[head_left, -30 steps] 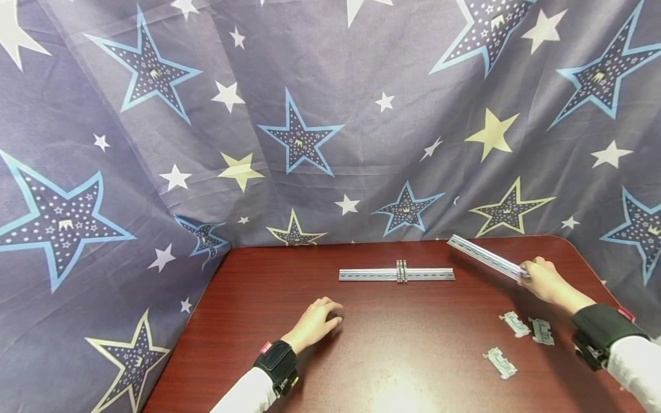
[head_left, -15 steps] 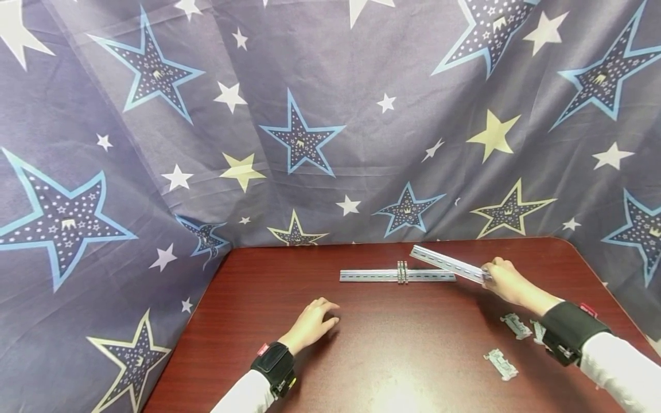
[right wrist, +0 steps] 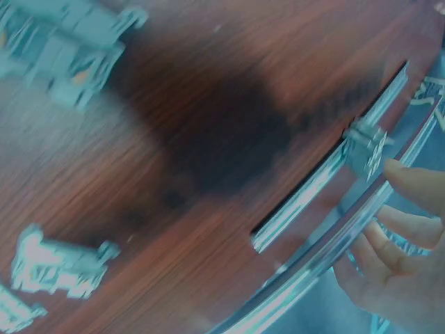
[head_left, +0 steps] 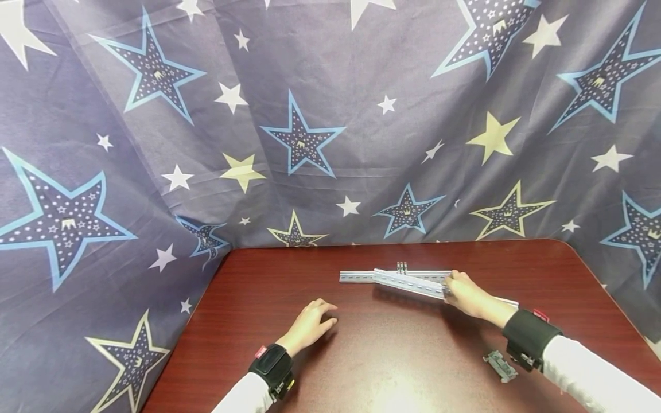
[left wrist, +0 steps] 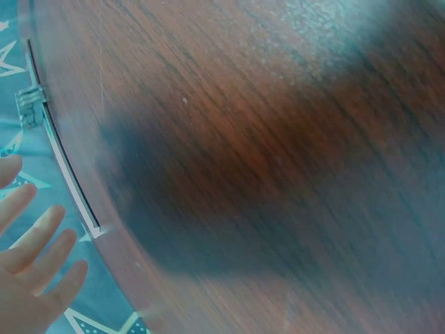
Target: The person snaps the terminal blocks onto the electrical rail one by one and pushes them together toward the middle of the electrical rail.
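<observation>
My right hand (head_left: 466, 295) grips a slotted metal DIN rail (head_left: 408, 283), tilted, its left end overlapping a second DIN rail (head_left: 356, 277) on the table in the head view. A few narrow terminal blocks (head_left: 401, 267) sit clipped near the middle of that second rail, their lower part hidden behind the held one. In the right wrist view, thumb and fingers hold the slanting rail (right wrist: 313, 268), and the clipped blocks (right wrist: 365, 147) show beyond it. My left hand (head_left: 311, 323) is held over the table, fingers relaxed, holding nothing; its spread fingers show in the left wrist view.
A loose grey terminal block (head_left: 500, 366) lies on the table right of centre, below the right forearm. Other loose terminal blocks (right wrist: 59, 268) appear in the right wrist view, hidden by the arm in the head view. A star-patterned curtain (head_left: 330, 115) hangs behind the reddish-brown table (head_left: 279, 264).
My right hand has carried the held rail leftward and down, from the right side of the table to in front of the other rail. My left hand has barely moved.
</observation>
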Tool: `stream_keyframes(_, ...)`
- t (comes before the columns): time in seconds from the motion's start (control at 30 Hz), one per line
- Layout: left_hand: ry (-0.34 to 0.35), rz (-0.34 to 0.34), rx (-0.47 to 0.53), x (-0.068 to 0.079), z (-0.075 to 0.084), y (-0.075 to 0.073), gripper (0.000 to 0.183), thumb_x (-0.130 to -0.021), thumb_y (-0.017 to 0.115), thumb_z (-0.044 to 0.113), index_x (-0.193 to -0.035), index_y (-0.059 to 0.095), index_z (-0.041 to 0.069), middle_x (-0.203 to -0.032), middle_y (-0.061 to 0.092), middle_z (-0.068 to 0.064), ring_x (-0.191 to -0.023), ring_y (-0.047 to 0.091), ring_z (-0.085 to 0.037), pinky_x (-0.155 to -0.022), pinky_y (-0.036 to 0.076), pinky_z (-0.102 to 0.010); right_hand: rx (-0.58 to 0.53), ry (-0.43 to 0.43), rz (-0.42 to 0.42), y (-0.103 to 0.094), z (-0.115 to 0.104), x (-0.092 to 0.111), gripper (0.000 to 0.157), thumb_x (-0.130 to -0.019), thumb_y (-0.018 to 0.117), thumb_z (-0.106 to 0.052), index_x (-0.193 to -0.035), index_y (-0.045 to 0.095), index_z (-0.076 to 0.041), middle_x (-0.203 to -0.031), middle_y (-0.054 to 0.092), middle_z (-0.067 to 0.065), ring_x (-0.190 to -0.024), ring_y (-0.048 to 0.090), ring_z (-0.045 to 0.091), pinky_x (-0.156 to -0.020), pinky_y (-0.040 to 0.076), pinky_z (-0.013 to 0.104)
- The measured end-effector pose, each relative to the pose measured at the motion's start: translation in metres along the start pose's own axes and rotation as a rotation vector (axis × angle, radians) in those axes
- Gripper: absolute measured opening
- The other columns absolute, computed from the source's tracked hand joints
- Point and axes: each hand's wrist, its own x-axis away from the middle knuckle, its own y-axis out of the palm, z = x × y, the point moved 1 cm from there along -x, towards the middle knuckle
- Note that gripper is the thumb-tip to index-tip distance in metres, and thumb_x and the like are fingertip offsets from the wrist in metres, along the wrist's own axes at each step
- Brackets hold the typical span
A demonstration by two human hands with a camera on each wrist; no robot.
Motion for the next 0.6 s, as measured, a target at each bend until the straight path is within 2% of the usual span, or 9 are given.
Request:
stream_keyframes(0.2, -0.003, 0.009, -0.002, 0.001, 0.0, -0.001, 0.025, -0.079, 0.062, 0.018, -0.101, 0.064, 0.005, -0.092, 0.057, -0.004, -0.09, 0.053, -0.022, -0.079, 0.04, -0.038, -0.027, -0.044, -0.05, 0.012, -0.016, -0.005, 0.022, -0.062, 0.073, -0.002, -0.077, 0.057, 0.001, -0.072, 0.042, 0.005, -0.069, 0.045, 0.025, -0.063, 0.04, 0.037)
stream_keyframes(0.47, 0.003, 0.031, -0.008, 0.0, -0.002, -0.002, 0.024, -0.08, 0.062, 0.017, -0.101, 0.064, 0.006, -0.091, 0.058, -0.003, -0.089, 0.053, -0.02, -0.078, 0.041, -0.038, -0.059, -0.028, -0.115, 0.024, -0.029, -0.008, 0.024, -0.065, 0.072, -0.003, -0.085, 0.059, 0.004, -0.076, 0.044, 0.005, -0.072, 0.045, 0.023, -0.064, 0.041, 0.034)
stream_keyframes(0.6, 0.02, 0.05, 0.027, 0.001, -0.004, 0.0, 0.024, -0.078, 0.062, 0.015, -0.099, 0.064, 0.004, -0.09, 0.058, -0.005, -0.087, 0.054, -0.023, -0.076, 0.041, -0.04, -0.066, -0.028, -0.134, 0.029, -0.035, -0.008, 0.024, -0.066, 0.071, -0.003, -0.085, 0.059, 0.004, -0.075, 0.044, 0.004, -0.07, 0.044, 0.021, -0.061, 0.04, 0.033)
